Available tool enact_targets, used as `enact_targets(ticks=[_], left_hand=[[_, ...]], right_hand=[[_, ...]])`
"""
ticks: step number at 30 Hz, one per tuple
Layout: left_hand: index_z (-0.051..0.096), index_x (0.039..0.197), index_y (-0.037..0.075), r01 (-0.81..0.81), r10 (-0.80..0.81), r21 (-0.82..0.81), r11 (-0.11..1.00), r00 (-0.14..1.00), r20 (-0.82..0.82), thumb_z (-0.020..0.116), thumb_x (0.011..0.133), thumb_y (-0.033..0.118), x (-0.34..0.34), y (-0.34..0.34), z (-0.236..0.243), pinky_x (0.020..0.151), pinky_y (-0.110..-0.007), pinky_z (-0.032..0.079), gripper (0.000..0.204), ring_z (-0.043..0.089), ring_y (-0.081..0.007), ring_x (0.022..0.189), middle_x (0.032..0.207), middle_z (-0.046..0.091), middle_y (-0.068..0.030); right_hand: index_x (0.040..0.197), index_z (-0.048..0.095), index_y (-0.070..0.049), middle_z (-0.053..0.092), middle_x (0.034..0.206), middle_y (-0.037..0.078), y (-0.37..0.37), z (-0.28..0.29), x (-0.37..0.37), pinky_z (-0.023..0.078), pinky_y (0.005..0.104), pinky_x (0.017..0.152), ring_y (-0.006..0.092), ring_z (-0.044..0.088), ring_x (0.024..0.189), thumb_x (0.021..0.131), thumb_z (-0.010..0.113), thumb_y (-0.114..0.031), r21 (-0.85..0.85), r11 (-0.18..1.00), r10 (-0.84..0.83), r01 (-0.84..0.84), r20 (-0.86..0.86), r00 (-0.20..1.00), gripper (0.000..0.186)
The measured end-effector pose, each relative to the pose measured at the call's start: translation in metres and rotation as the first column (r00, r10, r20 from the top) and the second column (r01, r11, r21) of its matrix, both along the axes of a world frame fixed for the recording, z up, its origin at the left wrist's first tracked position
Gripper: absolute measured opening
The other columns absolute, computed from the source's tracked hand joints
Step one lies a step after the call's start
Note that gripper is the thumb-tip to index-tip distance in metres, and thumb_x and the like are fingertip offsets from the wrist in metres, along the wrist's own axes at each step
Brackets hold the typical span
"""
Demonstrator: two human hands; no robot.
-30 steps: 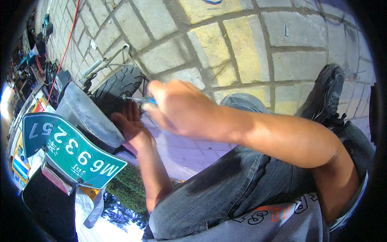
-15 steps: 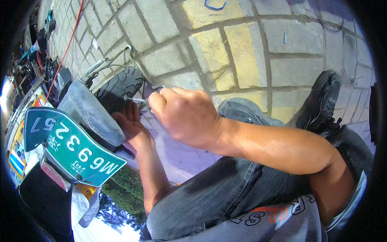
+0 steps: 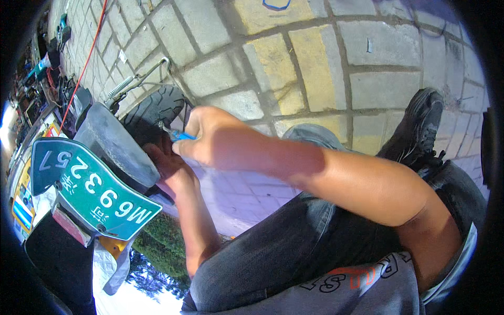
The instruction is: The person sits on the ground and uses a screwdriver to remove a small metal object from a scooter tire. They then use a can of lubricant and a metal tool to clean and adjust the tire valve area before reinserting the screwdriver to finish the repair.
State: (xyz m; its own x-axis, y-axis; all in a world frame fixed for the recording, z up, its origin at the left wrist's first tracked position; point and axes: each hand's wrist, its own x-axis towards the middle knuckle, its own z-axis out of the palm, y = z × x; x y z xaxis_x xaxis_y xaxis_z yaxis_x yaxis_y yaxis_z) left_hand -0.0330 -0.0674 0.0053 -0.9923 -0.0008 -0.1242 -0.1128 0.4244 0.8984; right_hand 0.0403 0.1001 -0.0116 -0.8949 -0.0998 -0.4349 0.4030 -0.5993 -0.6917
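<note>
My right hand (image 3: 207, 137) is closed around a hand tool with a blue handle (image 3: 183, 136) and a metal front end. The tool's tip points at the black rear tyre (image 3: 157, 109) of a two-wheeler, near its tread; the exact kind of tool is hidden by my fist. Just below that tip, my left hand (image 3: 169, 164) lies against the tyre with its fingers stretched out in shadow. The grey mudguard (image 3: 116, 147) covers part of the tyre, beside my left hand.
A green licence plate (image 3: 94, 186) sticks out near my left forearm. Past the tyre stands a metal stand with a spring (image 3: 119, 87). A red cord (image 3: 86, 68) runs across the paving (image 3: 210, 73). My shoe (image 3: 420, 126) rests at the right. Tools and parts crowd the far left.
My right fist has shifted slightly left and turned, bringing the tool's blue handle into sight. Its metal end stays by the tyre. My left hand has barely moved.
</note>
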Motion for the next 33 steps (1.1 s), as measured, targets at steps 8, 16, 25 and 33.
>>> enact_targets(ticks=[8,16,25,33], left_hand=[[0.058,0.106,0.005,-0.180,0.175,0.032,0.983,0.977,0.125,0.055,0.091,0.044,-0.007,-0.029,-0.005,0.081,-0.030,0.044,0.041,0.055,-0.0168,0.089,0.096,0.058,-0.0073],[0.054,0.110,0.006,-0.022,0.033,-0.104,0.994,0.995,0.098,0.052,0.093,0.040,-0.008,-0.032,-0.003,0.083,-0.034,0.043,0.038,0.053,-0.0215,0.094,0.103,0.057,-0.0099],[0.050,0.110,0.004,-0.083,0.096,-0.102,0.991,0.987,0.129,0.055,0.092,0.039,-0.004,-0.002,0.005,0.086,-0.034,0.046,0.040,0.057,-0.0224,0.098,0.109,0.059,-0.0144],[0.032,0.130,0.002,-0.066,0.072,-0.056,0.996,0.992,0.101,0.050,0.093,0.043,0.008,0.010,0.008,0.098,-0.039,0.042,0.058,0.051,-0.0309,0.114,0.125,0.048,-0.0218]], right_hand=[[0.070,0.057,0.006,0.055,0.057,0.011,-0.022,0.004,0.007,0.044,0.0350,0.050,0.0215,0.055,0.050,0.088,0.054,-0.023,-0.497,0.867,0.006,0.034,0.078,0.997,0.034],[0.063,0.059,0.003,0.054,0.056,0.009,-0.046,0.036,-0.027,0.040,0.0338,0.042,0.0167,0.053,0.048,0.082,0.060,-0.015,-0.476,0.802,-0.091,0.361,0.500,0.861,0.027],[0.081,0.047,0.001,0.055,0.068,0.021,-0.019,0.030,0.014,0.046,0.0471,0.064,0.0416,0.059,0.072,0.083,0.057,-0.017,0.311,0.904,-0.331,0.295,0.067,0.941,0.020],[0.089,0.046,-0.002,0.058,0.080,0.017,-0.013,0.009,0.035,0.046,0.0459,0.065,0.0368,0.060,0.075,0.078,0.055,-0.010,0.576,0.743,-0.194,0.341,-0.303,0.933,0.016]])
